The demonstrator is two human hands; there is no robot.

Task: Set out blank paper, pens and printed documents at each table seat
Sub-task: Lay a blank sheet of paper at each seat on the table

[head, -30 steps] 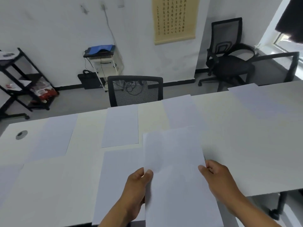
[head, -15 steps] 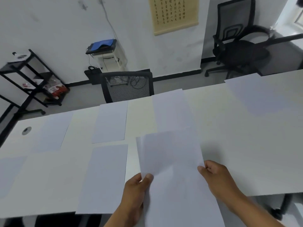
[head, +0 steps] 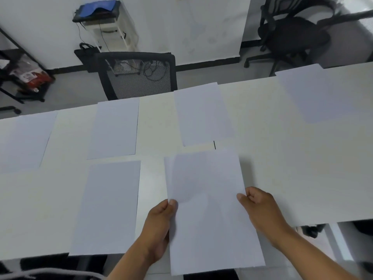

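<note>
I hold a blank white sheet of paper [head: 210, 215] over the near edge of the white table [head: 292, 168]. My left hand [head: 159, 225] pinches its left edge with the thumb on top. My right hand [head: 260, 209] pinches its right edge. Several other blank sheets lie flat on the table: one near the front edge to the left [head: 109, 207], one across from it [head: 116, 128], one at the far middle [head: 201, 114], one at the far left [head: 28, 140] and one at the far right [head: 306, 93].
A black mesh chair [head: 137, 75] stands at the table's far side. Another black office chair [head: 292, 33] is at the back right. A black shelf rack [head: 18, 77] stands at the left wall, and a small white stand with a blue item [head: 101, 15] is by the back wall.
The view has tilted downward and closer to the table. The held sheet has come lower toward the tabletop, with both hands still pinching its edges.
</note>
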